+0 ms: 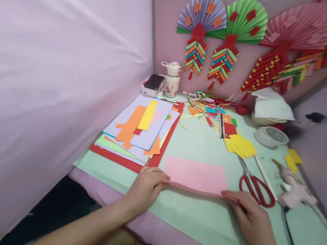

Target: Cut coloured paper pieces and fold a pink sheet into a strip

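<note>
A pink sheet of paper (195, 175) lies on the pale green tabletop in front of me, its near edge turned up in a narrow strip. My left hand (147, 184) pinches the near left corner of it between thumb and fingers. At the near right corner, my right hand (250, 215) grips the same edge, closed with the thumb underneath. Just beyond my right hand are red-handled scissors (255, 187), their blades pointing away. Left of the pink paper, beyond my left hand, sits a stack of coloured paper (148, 141) with orange and yellow strips on top.
A glue gun (296, 193) with a dark cord and a white stick (266, 178) lie at the right. Further back are yellow paper pieces (242, 145), tape rolls (271, 136), scattered paper scraps (206, 104) and a bottle (172, 80). Paper fans (246, 19) hang on the wall.
</note>
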The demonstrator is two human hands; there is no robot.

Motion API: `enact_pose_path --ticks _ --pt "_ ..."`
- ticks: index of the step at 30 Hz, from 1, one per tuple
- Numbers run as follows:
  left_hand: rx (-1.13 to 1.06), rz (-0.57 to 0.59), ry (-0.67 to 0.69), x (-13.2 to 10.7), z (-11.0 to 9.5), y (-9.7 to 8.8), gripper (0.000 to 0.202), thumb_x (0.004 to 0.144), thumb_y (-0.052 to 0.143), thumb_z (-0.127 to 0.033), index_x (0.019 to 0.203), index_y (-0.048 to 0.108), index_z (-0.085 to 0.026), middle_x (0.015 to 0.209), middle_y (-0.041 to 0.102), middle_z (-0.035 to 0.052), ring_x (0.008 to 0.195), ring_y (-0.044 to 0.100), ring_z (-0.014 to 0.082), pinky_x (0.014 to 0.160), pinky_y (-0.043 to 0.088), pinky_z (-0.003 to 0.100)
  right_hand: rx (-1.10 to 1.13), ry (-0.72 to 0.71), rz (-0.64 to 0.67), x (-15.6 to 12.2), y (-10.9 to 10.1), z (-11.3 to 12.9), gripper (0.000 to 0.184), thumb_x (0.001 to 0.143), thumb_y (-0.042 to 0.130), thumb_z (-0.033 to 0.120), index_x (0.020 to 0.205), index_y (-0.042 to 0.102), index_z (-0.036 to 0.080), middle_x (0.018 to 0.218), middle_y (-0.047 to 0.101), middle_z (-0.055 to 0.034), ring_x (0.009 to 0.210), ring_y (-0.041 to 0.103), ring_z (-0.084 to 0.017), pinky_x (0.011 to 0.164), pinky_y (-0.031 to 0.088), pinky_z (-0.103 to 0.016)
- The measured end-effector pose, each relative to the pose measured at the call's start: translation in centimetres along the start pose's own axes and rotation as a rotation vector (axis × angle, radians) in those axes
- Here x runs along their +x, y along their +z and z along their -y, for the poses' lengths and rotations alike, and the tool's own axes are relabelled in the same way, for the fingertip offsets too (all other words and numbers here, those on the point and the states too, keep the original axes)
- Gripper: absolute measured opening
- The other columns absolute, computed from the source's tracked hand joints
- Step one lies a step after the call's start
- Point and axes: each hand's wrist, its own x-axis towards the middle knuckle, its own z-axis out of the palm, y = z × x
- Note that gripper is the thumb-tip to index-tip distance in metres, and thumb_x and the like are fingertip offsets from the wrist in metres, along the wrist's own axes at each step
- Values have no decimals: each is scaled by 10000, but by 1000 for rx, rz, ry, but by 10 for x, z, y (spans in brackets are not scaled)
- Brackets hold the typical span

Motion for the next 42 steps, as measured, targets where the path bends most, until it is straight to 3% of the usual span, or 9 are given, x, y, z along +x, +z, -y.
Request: enact_pose_path --ticks 3,10,15,19,23,27,32,36,42 --pt "27 14 -91 4 -5 0 124 854 566 -241 818 683 -219 840 707 31 838 622 198 784 425 365 -13 139 -8 9 1 14 210 881 484 361 869 650 233 895 675 -54 875 607 -213 781 479 -346" --pt "196 28 -186 11 -8 1 371 904 465 -311 552 481 -193 547 540 1 579 528 165 599 382 303 -76 301 14 23 -4 30 266 863 466 398 834 655 213 833 683 -46 765 605 -210 673 454 -311" --pt "177 -36 -1 8 0 -5 192 895 497 -248 751 610 -191 770 683 26 773 617 182 738 423 332 -32 113 -56 15 -11 33 233 886 460 343 821 648 221 819 661 -50 816 593 -203 725 467 -322" --pt "137 -64 157 0 10 -5 103 873 538 -191 889 639 -206 923 717 24 901 644 178 828 439 342 -3 -12 -16 0 -10 27 203 899 455 262 877 656 243 888 677 -54 910 589 -215 786 484 -365" --pt "129 -52 237 -5 16 -4 125 852 544 -133 891 640 -204 978 716 36 947 650 181 843 460 341 -41 -61 65 -9 -7 23 167 881 509 257 974 647 260 1057 671 -54 1050 561 -226 907 452 -429" --pt "96 -27 308 -7 18 -6 215 848 488 -62 928 632 -200 1005 714 48 991 647 174 838 473 332 -95 -108 189 -4 -8 26 432 857 567 288 1285 509 284 1322 539 -65 1261 439 -234 1070 311 -496" --pt "117 81 325 -5 15 -14 314 806 493 -48 1051 614 -201 1118 678 74 1059 619 184 893 454 364 -30 -275 287 2 -6 21 380 904 424 135 1207 583 299 1207 634 -10 1284 434 -182 1089 316 -473" --pt "153 155 368 -4 15 -13 514 760 475 -10 1237 538 -190 1251 603 93 1174 546 191 957 431 388 9 -287 226 -2 -2 16 411 890 402 91 1183 606 294 1170 656 -7 1261 463 -186 1073 354 -476" --pt "110 148 391 -6 23 0 445 774 395 39 1063 654 -180 1132 676 45 1150 568 170 1013 424 372 85 -160 167 -5 0 18 351 900 413 132 1109 649 286 1116 679 1 1201 526 -186 1074 367 -459"
